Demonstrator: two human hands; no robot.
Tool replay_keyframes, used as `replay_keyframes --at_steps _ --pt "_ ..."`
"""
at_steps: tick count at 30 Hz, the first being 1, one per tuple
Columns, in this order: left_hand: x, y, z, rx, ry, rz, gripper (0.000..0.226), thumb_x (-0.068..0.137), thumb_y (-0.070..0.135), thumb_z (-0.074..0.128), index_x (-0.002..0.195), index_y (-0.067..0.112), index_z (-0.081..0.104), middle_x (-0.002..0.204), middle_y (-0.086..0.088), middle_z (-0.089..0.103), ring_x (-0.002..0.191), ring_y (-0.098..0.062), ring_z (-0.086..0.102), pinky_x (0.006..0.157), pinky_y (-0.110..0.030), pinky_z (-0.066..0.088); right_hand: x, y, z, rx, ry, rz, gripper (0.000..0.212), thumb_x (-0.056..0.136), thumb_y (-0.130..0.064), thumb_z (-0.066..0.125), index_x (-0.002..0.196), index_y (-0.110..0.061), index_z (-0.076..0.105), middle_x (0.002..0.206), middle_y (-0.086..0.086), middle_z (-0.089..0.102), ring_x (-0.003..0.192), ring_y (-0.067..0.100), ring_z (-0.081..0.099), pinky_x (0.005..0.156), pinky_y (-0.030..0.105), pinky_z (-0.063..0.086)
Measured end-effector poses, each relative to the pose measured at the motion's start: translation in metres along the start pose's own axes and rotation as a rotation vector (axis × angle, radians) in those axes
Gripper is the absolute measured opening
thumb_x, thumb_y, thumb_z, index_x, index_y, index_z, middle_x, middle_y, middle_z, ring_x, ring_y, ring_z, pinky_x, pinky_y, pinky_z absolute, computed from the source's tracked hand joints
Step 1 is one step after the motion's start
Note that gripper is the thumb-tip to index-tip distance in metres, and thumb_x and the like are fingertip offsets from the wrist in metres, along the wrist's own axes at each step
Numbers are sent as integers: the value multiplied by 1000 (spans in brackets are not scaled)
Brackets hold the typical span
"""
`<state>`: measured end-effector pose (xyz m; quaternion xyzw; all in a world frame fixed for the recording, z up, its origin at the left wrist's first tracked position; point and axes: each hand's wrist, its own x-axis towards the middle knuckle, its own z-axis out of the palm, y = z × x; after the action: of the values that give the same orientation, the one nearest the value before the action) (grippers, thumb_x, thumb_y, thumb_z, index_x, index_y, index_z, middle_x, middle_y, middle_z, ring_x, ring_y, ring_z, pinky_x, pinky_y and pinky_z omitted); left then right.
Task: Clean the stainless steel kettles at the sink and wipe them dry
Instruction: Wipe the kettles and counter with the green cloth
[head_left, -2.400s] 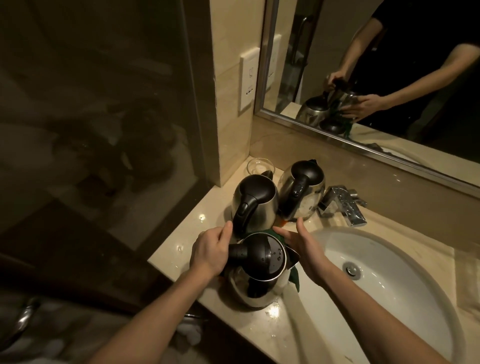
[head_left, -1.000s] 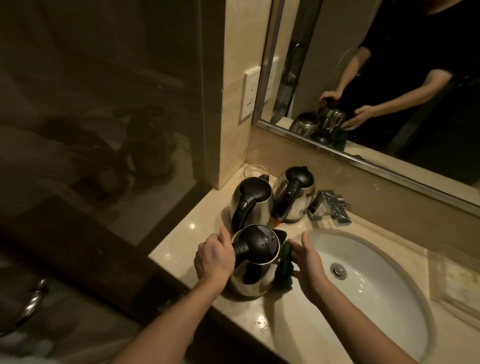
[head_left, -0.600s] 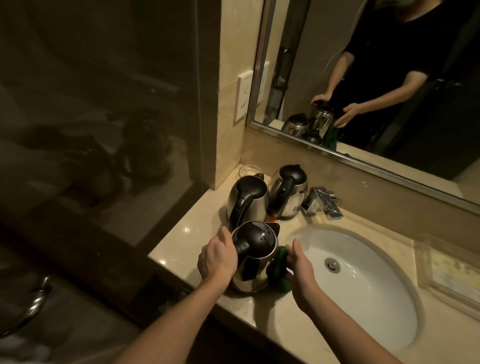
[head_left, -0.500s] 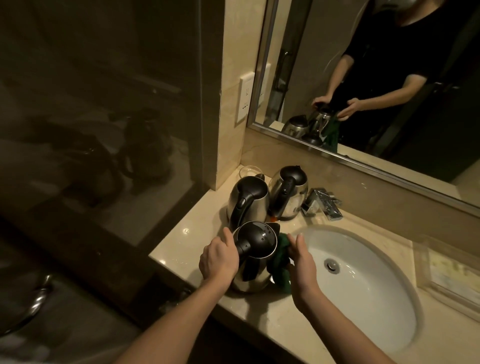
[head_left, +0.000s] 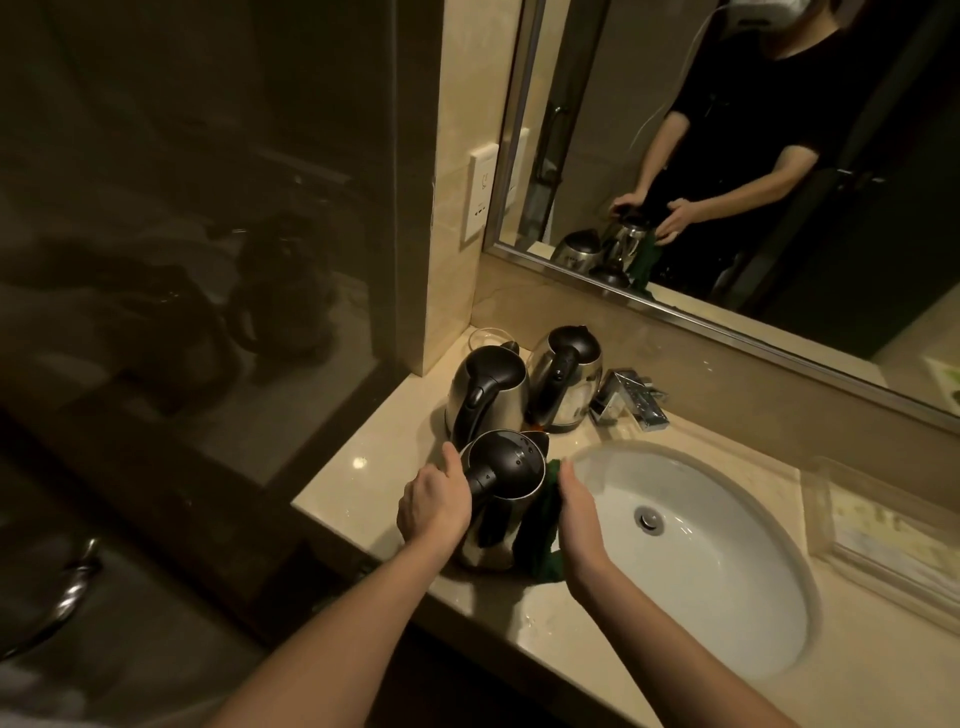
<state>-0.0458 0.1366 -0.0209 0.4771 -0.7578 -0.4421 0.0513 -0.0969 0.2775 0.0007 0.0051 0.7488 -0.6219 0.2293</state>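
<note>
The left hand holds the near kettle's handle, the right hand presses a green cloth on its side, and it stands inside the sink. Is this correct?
Not quite. The head view shows the near kettle on the counter beside the sink, not inside it. The left hand holds its handle; the right hand presses the green cloth on its side.

The green cloth (head_left: 540, 540), earlier bunched behind the front kettle (head_left: 498, 499), now hangs against its right side. The right hand (head_left: 576, 514) has slid from the spout to press it there, and the kettle seems turned, spout rearward
</note>
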Motion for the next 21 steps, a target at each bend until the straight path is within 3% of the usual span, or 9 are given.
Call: replay_keyframes --at_steps 1,3,5,9,13,17,21 --pt "1 0 -2 -15 -28 7 71 102 60 19 122 9 63 119 -12 67 109 -27 62 90 -36 44 -1 -3 3 -71 -22 -83 55 95 -59 30 124 -23 59 118 -8 61 123 22 48 94 26 36" --pt "6 -1 -12 -63 -70 15 72 101 62 22 124 7 62 122 -13 65 107 -26 61 87 -34 43 -1 -9 9 -228 -52 -208 60 96 -59 28 147 -29 33 139 0 44 135 19 31 103 28 23" --pt "14 -2 -27 -44 -49 42 70 101 61 24 120 7 64 121 -13 66 96 -22 57 81 -33 40 0 -16 14 -424 -32 -275 64 95 -61 25 151 -31 18 145 5 36 133 19 28 104 31 23" --pt "35 -11 -68 201 99 143 70 101 61 20 115 10 65 116 -11 67 93 -23 59 81 -36 45 -7 -30 24 -863 -31 -528 75 89 -66 15 151 -23 19 147 1 40 136 19 28 108 41 28" --pt "45 -17 -93 409 204 258 61 101 60 19 91 15 60 95 -6 69 80 -20 58 87 -41 45 -10 -26 40 -1284 -48 -684 81 88 -69 1 152 -21 11 157 0 21 145 18 12 114 48 18" --pt "46 -19 -101 482 237 268 57 101 59 22 87 17 58 95 -5 69 77 -17 53 93 -43 42 -8 -22 40 -1391 -80 -697 86 86 -73 0 152 -19 6 158 3 18 145 27 12 114 49 19" --pt "46 -23 -104 510 244 249 64 101 59 21 102 13 66 106 -8 71 100 -27 65 101 -48 40 -1 -25 27 -1323 -32 -691 85 88 -71 5 152 -15 7 153 6 30 140 22 27 111 42 27"
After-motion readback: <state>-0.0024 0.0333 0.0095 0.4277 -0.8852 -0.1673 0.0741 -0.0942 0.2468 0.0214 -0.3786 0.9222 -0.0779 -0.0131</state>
